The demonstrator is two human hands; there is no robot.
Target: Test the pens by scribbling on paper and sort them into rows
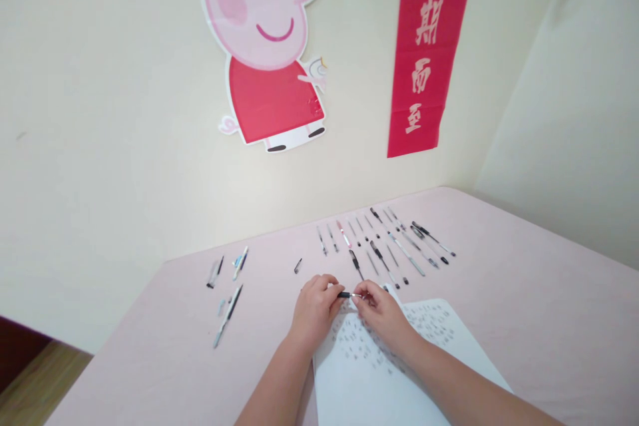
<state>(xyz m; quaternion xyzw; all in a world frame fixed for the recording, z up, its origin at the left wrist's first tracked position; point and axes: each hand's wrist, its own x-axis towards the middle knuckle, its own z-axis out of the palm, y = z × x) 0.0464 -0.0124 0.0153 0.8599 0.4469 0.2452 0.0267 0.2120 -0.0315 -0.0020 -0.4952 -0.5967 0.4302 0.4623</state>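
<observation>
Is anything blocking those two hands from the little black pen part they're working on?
Nothing visible is. The left hand and right hand already have their fingers at opposite ends of the black pen part. The nearest loose pen lies beyond it, not between.

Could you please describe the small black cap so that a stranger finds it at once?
Start from the large pig cutout on the wall, then look down to the pink tabletop. The small black cap lies just beyond the left hand. It is short and lies alone, left of the rows of pens.
</observation>
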